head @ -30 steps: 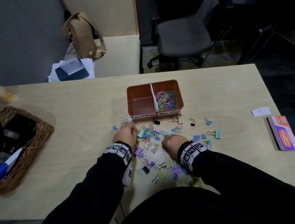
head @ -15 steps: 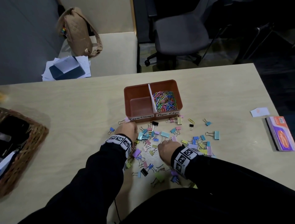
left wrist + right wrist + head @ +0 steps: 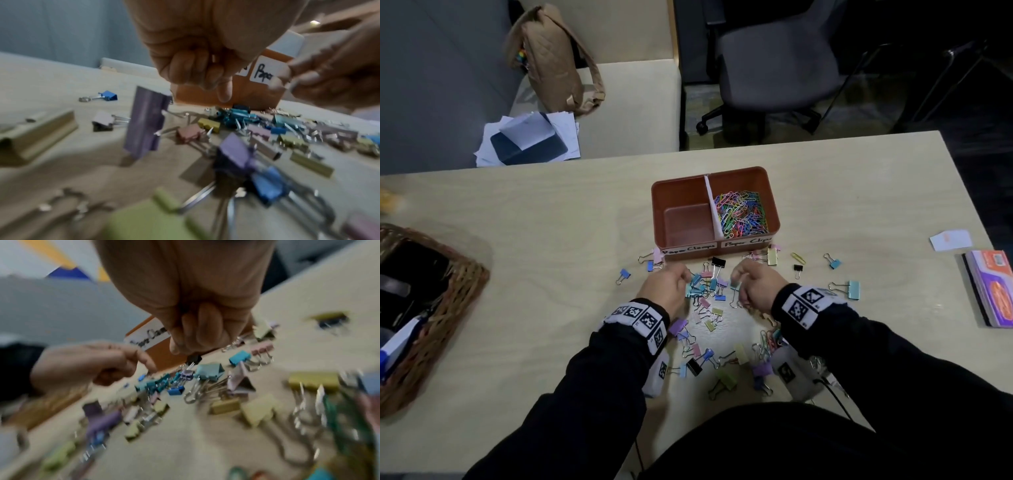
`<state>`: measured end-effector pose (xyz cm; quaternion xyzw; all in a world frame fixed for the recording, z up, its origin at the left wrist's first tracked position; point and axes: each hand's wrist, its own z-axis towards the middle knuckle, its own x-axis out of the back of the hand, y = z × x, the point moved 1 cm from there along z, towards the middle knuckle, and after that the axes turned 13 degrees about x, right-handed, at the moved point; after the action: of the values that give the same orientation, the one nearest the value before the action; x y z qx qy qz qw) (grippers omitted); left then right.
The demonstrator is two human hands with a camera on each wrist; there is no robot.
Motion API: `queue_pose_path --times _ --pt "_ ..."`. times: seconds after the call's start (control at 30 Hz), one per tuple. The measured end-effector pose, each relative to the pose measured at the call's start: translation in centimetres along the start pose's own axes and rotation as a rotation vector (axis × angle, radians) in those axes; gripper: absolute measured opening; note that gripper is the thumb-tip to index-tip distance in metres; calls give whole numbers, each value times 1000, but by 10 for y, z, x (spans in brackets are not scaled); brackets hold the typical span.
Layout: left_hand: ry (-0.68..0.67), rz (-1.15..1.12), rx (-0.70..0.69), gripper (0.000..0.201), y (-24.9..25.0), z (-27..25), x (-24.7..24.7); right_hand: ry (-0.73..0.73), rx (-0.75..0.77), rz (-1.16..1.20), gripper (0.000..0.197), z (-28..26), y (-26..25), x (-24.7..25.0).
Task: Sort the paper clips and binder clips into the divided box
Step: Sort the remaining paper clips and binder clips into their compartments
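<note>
Both hands have moved up toward the divided box (image 3: 714, 209); fingers curled over binder clips (image 3: 703, 289); grasp unclear.

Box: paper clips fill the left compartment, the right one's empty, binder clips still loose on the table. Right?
Reversed. In the head view the paper clips fill the right compartment of the box; the left one is empty. Binder clips do lie loose on the table.

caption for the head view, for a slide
Both hands, left hand and right hand, gather binder clips before the divided box, whose right compartment already holds paper clips.
</note>
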<state>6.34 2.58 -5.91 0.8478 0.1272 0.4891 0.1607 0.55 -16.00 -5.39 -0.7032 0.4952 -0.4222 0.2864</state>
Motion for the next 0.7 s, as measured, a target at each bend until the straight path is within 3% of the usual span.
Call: queue_pose_path --times 0.13,0.27,0.4,0.53,0.6,0.7 --pt "6 286 -154 28 -6 -7 -1 -196 226 -614 27 9 -11 -7" --pt "-29 370 -169 27 -15 -6 -4 -290 291 -958 33 17 -4 -14" --pt "15 317 -170 17 -23 -7 -6 -252 246 -1046 19 15 0 -9" --pt "60 178 -56 13 -28 -8 0 -246 284 -1055 22 16 -5 -11" --pt "87 112 21 13 -30 -6 6 -263 291 -1046 29 20 -7 -16" --pt "82 17 129 15 -35 -1 15 -360 292 -1027 59 25 -9 -21"
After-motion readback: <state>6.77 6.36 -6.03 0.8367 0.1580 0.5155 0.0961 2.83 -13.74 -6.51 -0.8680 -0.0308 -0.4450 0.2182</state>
